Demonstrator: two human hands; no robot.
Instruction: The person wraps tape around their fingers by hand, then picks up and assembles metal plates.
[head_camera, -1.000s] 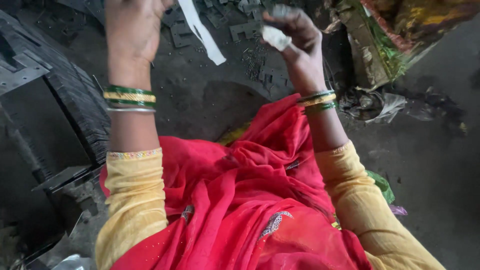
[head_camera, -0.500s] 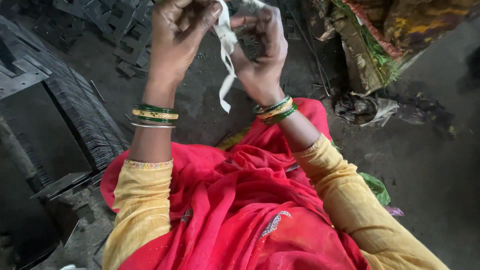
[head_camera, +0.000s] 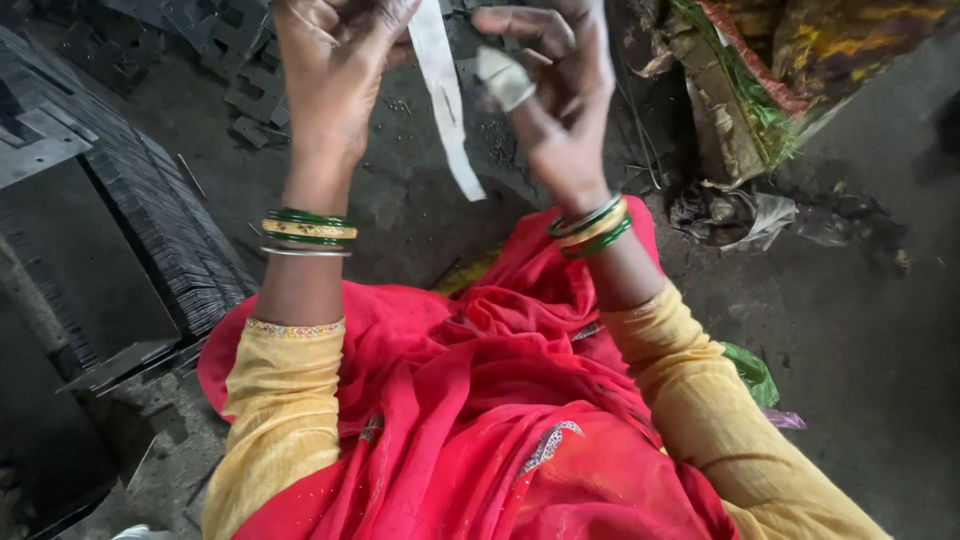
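Both my hands are raised at the top of the head view. My left hand (head_camera: 335, 70) pinches the upper end of a white strip of tape or cloth (head_camera: 445, 110) that hangs down between the hands. My right hand (head_camera: 555, 90) is curled, with a white wrapping (head_camera: 505, 75) around one fingertip. Green and gold bangles sit on both wrists. A red cloth (head_camera: 470, 400) covers my lap below yellow sleeves.
Stacks of dark flat metal stampings (head_camera: 150, 230) lie to the left, with loose pieces (head_camera: 240, 100) on the dirty ground ahead. A worn patterned sack (head_camera: 780, 70) and crumpled scraps (head_camera: 750, 215) lie at the right.
A second ago my hands were apart, the strip in the left. They met around the strip, and now sit slightly apart with the right fingertip wrapped in white.
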